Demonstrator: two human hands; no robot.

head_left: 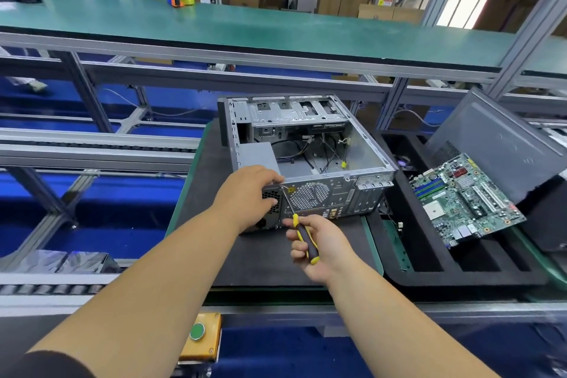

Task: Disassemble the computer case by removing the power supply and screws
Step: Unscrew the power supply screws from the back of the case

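Observation:
An open grey computer case (365,144) lies on its side on a black mat (211,190), rear panel toward me. The grey power supply (257,154) sits inside at the near left corner. My left hand (250,193) grips the case's near left corner, over the power supply's rear grille. My right hand (319,244) holds a screwdriver (302,238) with a yellow and black handle; its thin shaft points up and left to the rear panel's top edge beside my left fingers. Loose cables lie in the case's bottom.
A green motherboard (466,199) lies tilted in a black foam tray (429,273) on the right, with a dark side panel (497,144) behind it. A yellow box with a green button (198,331) hangs at the bench's front. Conveyor rails run left; a green shelf (245,24) spans above.

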